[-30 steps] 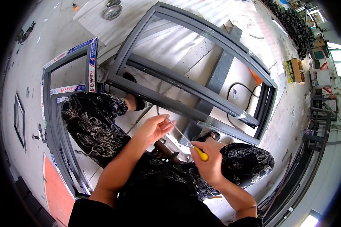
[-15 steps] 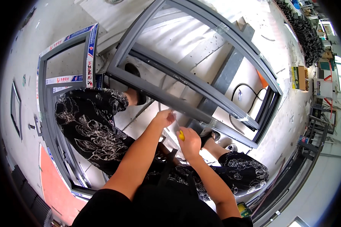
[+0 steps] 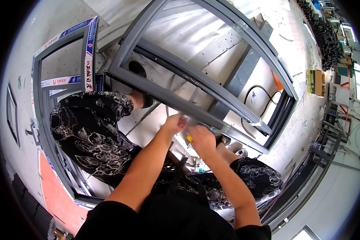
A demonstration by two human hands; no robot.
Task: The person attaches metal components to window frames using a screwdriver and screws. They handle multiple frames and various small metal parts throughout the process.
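A large grey metal window frame (image 3: 164, 94) lies at a slant in front of me, with its near rail just beyond my hands. My left hand (image 3: 174, 123) is closed with its fingertips pinched close to that rail; what they hold, if anything, is too small and blurred to name. Beside it, my right hand (image 3: 203, 140) is wrapped round a yellow-handled tool (image 3: 189, 138). Only a bit of the yellow handle shows below the fingers, and the tool's working end is blurred near the rail. The two hands are close together, with a narrow gap between them.
A second grey frame with printed protective tape (image 3: 90, 56) stands at my left, beside my knee. A black cable (image 3: 257, 87) loops inside the large frame. Cardboard boxes (image 3: 317, 82) and a bundle of dark profiles (image 3: 324, 48) are at the far right.
My right hand has moved up toward the near rail, and less of the yellow handle shows. My left hand stays in nearly the same place. The view has shifted slightly.
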